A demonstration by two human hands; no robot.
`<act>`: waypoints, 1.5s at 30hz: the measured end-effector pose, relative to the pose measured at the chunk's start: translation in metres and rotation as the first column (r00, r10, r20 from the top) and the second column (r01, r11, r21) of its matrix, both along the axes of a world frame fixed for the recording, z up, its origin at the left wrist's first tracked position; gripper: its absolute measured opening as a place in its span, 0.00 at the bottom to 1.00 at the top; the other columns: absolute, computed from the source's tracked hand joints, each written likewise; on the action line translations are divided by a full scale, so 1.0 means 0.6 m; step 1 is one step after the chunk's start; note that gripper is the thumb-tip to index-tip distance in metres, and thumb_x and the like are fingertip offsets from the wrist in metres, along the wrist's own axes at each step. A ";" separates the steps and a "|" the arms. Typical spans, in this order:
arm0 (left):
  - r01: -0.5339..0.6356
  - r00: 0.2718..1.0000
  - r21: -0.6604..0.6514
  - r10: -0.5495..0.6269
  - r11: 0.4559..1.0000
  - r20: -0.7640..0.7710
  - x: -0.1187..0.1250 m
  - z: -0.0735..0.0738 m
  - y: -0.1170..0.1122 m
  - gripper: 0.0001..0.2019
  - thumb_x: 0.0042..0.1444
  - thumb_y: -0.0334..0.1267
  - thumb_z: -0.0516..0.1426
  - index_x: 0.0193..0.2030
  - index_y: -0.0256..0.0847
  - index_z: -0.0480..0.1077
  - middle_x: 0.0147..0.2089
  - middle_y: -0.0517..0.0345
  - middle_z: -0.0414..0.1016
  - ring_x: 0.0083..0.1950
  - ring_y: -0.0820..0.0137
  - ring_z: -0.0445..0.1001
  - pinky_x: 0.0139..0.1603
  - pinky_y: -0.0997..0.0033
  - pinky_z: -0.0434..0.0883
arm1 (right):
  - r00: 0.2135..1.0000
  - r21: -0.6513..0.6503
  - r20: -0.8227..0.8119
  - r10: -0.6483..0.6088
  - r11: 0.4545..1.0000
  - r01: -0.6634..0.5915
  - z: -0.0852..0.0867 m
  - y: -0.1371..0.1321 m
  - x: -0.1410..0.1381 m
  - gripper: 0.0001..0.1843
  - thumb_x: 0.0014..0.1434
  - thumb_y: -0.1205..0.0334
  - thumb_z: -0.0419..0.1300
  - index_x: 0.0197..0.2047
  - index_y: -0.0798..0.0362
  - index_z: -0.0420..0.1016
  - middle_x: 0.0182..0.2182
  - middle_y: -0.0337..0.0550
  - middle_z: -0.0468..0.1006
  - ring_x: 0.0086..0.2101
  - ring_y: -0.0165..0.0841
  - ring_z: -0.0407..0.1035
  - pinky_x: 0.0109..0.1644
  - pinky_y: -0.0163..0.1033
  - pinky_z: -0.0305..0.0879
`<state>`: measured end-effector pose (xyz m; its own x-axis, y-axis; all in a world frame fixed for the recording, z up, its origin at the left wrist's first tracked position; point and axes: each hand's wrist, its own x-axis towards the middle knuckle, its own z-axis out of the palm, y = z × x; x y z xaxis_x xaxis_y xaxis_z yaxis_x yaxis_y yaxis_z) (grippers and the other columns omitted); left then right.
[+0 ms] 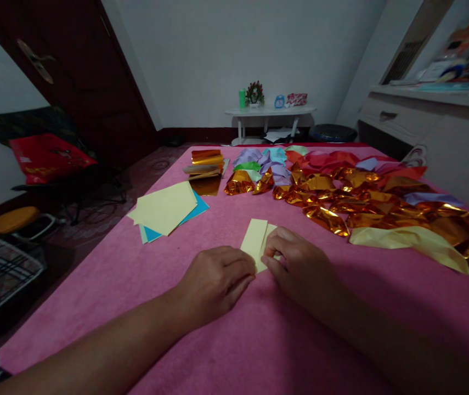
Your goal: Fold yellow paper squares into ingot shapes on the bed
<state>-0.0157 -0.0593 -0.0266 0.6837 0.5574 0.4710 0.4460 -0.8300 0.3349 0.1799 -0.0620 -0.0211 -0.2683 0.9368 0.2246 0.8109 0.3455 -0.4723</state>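
A pale yellow sheet of paper [254, 236] lies on the pink-covered table, with a folded strip along its left part. My left hand [220, 277] rests at the paper's lower left, fingers together and pressing on its edge. My right hand [300, 266] is curled, with thumb and forefinger pinching the paper's right side. The fingers cover the lower and right parts of the sheet. Left of it is a loose stack of yellow paper [166, 207], with blue paper [196, 210] showing underneath.
Gold foil sheets [205, 184] are piled at the back. Folded gold foil pieces [327, 218] and coloured paper pieces [320, 162] spread over the right side of the pink tablecloth [201, 351]. A white side table [269, 111] stands by the wall; a red bag [49, 156] sits on a chair, left.
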 end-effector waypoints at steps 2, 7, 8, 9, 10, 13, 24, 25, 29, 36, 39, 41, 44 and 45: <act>-0.003 1.000 -0.002 0.003 1.000 -0.017 0.000 0.000 0.000 0.09 0.59 0.32 0.54 0.44 0.37 0.72 0.41 0.54 0.78 0.41 0.70 0.74 0.44 0.69 0.72 | 1.000 0.009 0.013 -0.005 1.000 0.005 0.001 -0.001 -0.001 0.06 0.53 0.71 0.55 0.27 0.52 0.63 0.31 0.40 0.67 0.34 0.33 0.62 0.37 0.37 0.57; 0.013 0.997 0.027 -0.011 1.000 -0.075 0.003 0.005 -0.001 0.09 0.60 0.33 0.53 0.42 0.40 0.74 0.42 0.53 0.77 0.41 0.69 0.74 0.42 0.69 0.72 | 0.999 0.043 0.033 -0.008 0.999 0.006 0.000 -0.004 -0.002 0.06 0.53 0.71 0.55 0.28 0.52 0.63 0.31 0.40 0.67 0.34 0.33 0.62 0.37 0.37 0.56; 0.007 0.996 0.026 -0.005 1.000 -0.091 0.003 0.007 -0.002 0.10 0.60 0.33 0.52 0.42 0.40 0.75 0.41 0.53 0.76 0.41 0.69 0.74 0.42 0.68 0.72 | 0.999 0.047 0.036 -0.008 0.999 0.006 -0.001 -0.005 -0.002 0.06 0.54 0.71 0.55 0.28 0.52 0.63 0.31 0.40 0.67 0.34 0.33 0.62 0.37 0.37 0.56; 0.004 0.995 0.021 -0.002 1.000 -0.102 0.003 0.008 -0.002 0.10 0.60 0.33 0.52 0.41 0.40 0.75 0.41 0.52 0.76 0.41 0.69 0.74 0.42 0.68 0.72 | 0.999 0.050 0.037 -0.006 0.999 0.005 -0.001 -0.005 -0.001 0.06 0.54 0.71 0.55 0.28 0.52 0.63 0.31 0.40 0.67 0.34 0.33 0.62 0.37 0.37 0.56; 0.007 0.994 0.014 -0.005 1.000 -0.106 0.003 0.010 -0.002 0.10 0.59 0.33 0.52 0.41 0.40 0.75 0.41 0.52 0.76 0.41 0.68 0.74 0.42 0.68 0.72 | 0.999 0.052 0.035 -0.004 0.999 0.002 -0.002 -0.005 -0.001 0.06 0.54 0.71 0.55 0.28 0.52 0.63 0.31 0.40 0.67 0.34 0.33 0.62 0.37 0.37 0.56; 0.025 0.998 -0.049 -0.028 0.998 -0.063 0.000 0.013 -0.001 0.10 0.58 0.32 0.53 0.42 0.39 0.75 0.42 0.53 0.76 0.42 0.68 0.74 0.44 0.67 0.71 | 1.000 0.042 0.008 0.012 0.999 -0.012 -0.003 -0.005 0.001 0.06 0.54 0.71 0.55 0.28 0.52 0.63 0.31 0.40 0.67 0.34 0.33 0.62 0.38 0.37 0.57; 0.010 0.991 -0.373 0.039 0.928 0.124 -0.004 0.020 0.007 0.11 0.49 0.23 0.53 0.36 0.36 0.75 0.39 0.55 0.78 0.38 0.72 0.75 0.41 0.73 0.71 | 0.988 -0.008 -0.141 0.064 0.998 -0.066 0.003 -0.012 0.013 0.07 0.49 0.73 0.55 0.25 0.52 0.63 0.30 0.39 0.67 0.30 0.31 0.62 0.33 0.36 0.56; 0.011 0.991 -0.375 0.040 0.927 0.128 -0.004 0.021 0.007 0.11 0.49 0.23 0.53 0.36 0.36 0.75 0.39 0.55 0.78 0.38 0.72 0.75 0.41 0.73 0.71 | 0.984 -0.015 -0.160 0.076 0.997 -0.079 0.004 -0.013 0.015 0.08 0.48 0.73 0.55 0.24 0.52 0.63 0.30 0.39 0.67 0.29 0.30 0.62 0.32 0.36 0.56; 0.019 0.989 -0.371 0.037 0.929 0.141 -0.004 0.019 0.006 0.11 0.50 0.23 0.53 0.36 0.36 0.75 0.38 0.54 0.78 0.38 0.72 0.75 0.41 0.74 0.71 | 0.974 -0.030 -0.197 0.116 0.992 -0.124 0.005 -0.017 0.018 0.08 0.47 0.75 0.54 0.24 0.52 0.63 0.30 0.39 0.68 0.29 0.29 0.62 0.29 0.35 0.54; 0.035 0.997 -0.270 -0.017 0.962 0.069 -0.006 0.019 0.005 0.14 0.51 0.25 0.54 0.41 0.40 0.76 0.42 0.55 0.76 0.40 0.72 0.74 0.42 0.73 0.71 | 0.975 -0.020 -0.188 0.117 0.992 -0.123 0.006 -0.017 0.018 0.08 0.46 0.75 0.54 0.24 0.52 0.63 0.30 0.39 0.68 0.29 0.29 0.62 0.30 0.35 0.55; 0.028 0.999 -0.232 -0.023 0.972 0.025 -0.007 0.020 0.004 0.13 0.52 0.27 0.54 0.41 0.41 0.76 0.43 0.53 0.75 0.41 0.71 0.74 0.41 0.71 0.71 | 0.975 -0.014 -0.191 0.115 0.993 -0.120 0.007 -0.017 0.018 0.08 0.46 0.75 0.54 0.23 0.52 0.63 0.30 0.39 0.68 0.28 0.29 0.62 0.30 0.35 0.55; 0.034 0.999 -0.221 -0.032 0.975 0.013 -0.008 0.021 0.003 0.13 0.53 0.28 0.53 0.41 0.40 0.76 0.44 0.53 0.75 0.41 0.70 0.74 0.41 0.71 0.71 | 0.976 -0.012 -0.185 0.115 0.993 -0.120 0.008 -0.017 0.018 0.08 0.46 0.75 0.54 0.23 0.52 0.63 0.29 0.39 0.68 0.28 0.29 0.62 0.30 0.35 0.55; 0.040 0.999 -0.198 -0.041 0.979 0.000 -0.009 0.021 0.000 0.11 0.54 0.29 0.54 0.40 0.40 0.76 0.44 0.53 0.74 0.42 0.70 0.73 0.42 0.70 0.71 | 0.977 -0.001 -0.176 0.117 0.993 -0.119 0.007 -0.016 0.018 0.09 0.46 0.76 0.53 0.23 0.52 0.63 0.30 0.39 0.69 0.28 0.29 0.62 0.30 0.35 0.55; 0.038 0.999 -0.185 -0.040 0.982 -0.004 -0.009 0.020 -0.001 0.11 0.54 0.30 0.54 0.41 0.40 0.76 0.44 0.53 0.74 0.42 0.70 0.73 0.43 0.69 0.71 | 0.978 0.005 -0.174 0.118 0.993 -0.119 0.007 -0.016 0.018 0.09 0.46 0.76 0.53 0.23 0.52 0.62 0.30 0.39 0.69 0.29 0.29 0.62 0.30 0.35 0.55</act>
<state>-0.0213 -0.0598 -0.0146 0.7099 0.6072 0.3569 0.4175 -0.7709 0.4810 0.1909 -0.0718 -0.0170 -0.3348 0.9021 0.2725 0.6698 0.4312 -0.6046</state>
